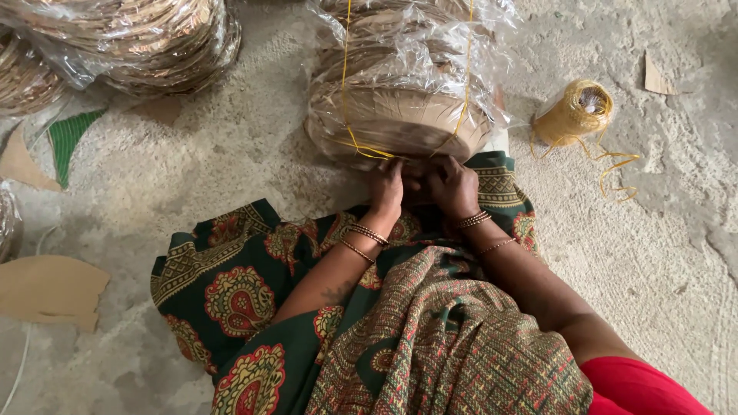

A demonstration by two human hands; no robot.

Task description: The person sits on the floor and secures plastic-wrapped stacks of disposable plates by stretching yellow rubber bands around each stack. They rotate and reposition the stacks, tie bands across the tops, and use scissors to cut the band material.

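A tall stack of brown round plates wrapped in clear plastic [400, 92] stands on the floor right in front of my lap. Yellow string [345, 84] runs up both sides of the bundle and meets at its near lower edge. My left hand [387, 187] and my right hand [452, 184] are pressed together at that spot, fingers curled on the string where it crosses. The fingertips are hidden against the bundle. Thin bangles ring both wrists. My lap is covered by green patterned cloth [238, 292].
A spool of yellow string [576, 111] lies on the concrete floor to the right, its loose end curling beside it. More plastic-wrapped plate stacks [146, 38] sit at upper left. Cardboard scraps [46, 290] lie at the left, one small piece [657, 79] at upper right.
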